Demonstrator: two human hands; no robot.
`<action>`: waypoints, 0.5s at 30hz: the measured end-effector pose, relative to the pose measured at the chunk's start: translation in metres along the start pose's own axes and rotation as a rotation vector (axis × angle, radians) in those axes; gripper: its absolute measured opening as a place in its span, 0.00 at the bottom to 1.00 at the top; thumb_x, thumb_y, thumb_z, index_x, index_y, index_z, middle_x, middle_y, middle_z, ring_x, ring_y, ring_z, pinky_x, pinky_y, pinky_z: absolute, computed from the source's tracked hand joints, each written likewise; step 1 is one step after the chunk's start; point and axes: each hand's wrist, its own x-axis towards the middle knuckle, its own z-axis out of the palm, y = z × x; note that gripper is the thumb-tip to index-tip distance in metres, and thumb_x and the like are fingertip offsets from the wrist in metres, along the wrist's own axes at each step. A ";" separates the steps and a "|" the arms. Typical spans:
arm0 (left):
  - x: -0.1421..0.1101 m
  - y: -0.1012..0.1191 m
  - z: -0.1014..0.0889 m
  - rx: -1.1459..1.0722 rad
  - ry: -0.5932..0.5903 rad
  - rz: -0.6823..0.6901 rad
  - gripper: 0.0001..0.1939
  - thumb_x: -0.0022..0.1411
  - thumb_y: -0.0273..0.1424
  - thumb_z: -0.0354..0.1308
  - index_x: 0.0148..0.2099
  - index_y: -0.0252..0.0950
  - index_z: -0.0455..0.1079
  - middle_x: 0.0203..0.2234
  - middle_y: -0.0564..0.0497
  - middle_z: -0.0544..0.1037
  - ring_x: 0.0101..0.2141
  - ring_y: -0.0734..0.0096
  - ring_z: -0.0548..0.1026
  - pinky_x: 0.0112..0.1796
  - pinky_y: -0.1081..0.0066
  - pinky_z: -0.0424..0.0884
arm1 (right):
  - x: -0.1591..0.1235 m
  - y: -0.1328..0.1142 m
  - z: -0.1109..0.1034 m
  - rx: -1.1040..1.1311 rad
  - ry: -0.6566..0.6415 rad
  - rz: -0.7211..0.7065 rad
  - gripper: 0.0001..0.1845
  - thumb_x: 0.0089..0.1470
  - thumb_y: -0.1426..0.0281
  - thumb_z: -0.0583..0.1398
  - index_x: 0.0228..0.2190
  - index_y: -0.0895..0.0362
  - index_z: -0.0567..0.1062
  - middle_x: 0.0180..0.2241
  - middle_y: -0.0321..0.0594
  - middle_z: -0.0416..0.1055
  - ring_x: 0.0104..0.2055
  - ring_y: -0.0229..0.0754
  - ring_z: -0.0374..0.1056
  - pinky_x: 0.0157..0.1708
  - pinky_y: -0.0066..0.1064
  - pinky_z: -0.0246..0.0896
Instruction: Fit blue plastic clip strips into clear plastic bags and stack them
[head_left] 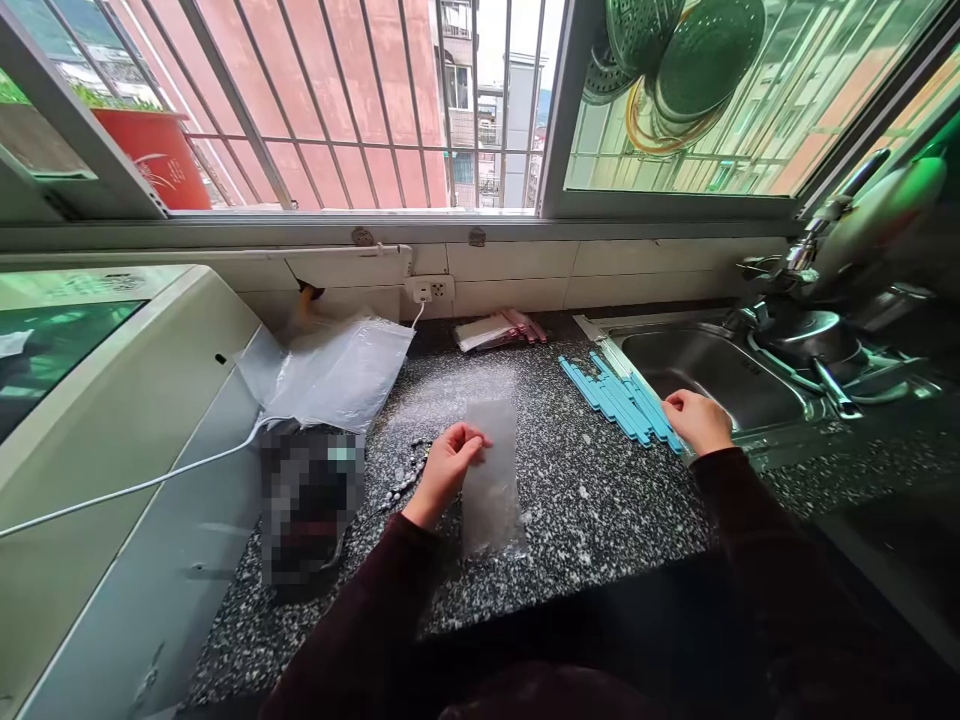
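A clear, narrow plastic bag (pixel 491 500) lies lengthwise on the speckled counter in front of me. My left hand (pixel 450 465) is closed in a pinch at the bag, thumb and fingertips overlapping its upper part. To the right, a loose pile of flat light-blue strips (pixel 611 400) fans out beside the sink. My right hand (pixel 697 422) is at the right side of this pile, fingers closed on a blue strip; the grip is partly hidden by the hand. A small beaded string (pixel 405 485) lies just left of my left hand.
A stack of clear bags (pixel 341 370) leans by a pale appliance (pixel 135 420) at left, near a blurred dark object (pixel 311 510). Pink-edged packets (pixel 499 330) lie by the wall under a socket (pixel 430 290). A white cable (pixel 187 468) crosses left. The sink (pixel 675 355) is at right.
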 end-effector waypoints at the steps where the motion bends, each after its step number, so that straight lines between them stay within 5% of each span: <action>1: 0.000 0.000 0.001 -0.007 -0.007 -0.003 0.12 0.47 0.36 0.58 0.24 0.36 0.59 0.22 0.52 0.75 0.20 0.78 0.67 0.26 0.74 0.64 | 0.003 0.005 0.001 -0.022 -0.023 0.013 0.14 0.50 0.65 0.53 0.34 0.56 0.76 0.37 0.45 0.76 0.38 0.47 0.69 0.28 0.31 0.53; 15: 0.002 -0.003 -0.001 -0.011 -0.026 -0.083 0.13 0.45 0.37 0.57 0.26 0.36 0.57 0.22 0.50 0.77 0.17 0.76 0.70 0.23 0.74 0.62 | 0.024 0.008 0.017 -0.096 -0.123 0.049 0.16 0.49 0.61 0.54 0.33 0.55 0.78 0.38 0.47 0.75 0.37 0.46 0.70 0.31 0.32 0.58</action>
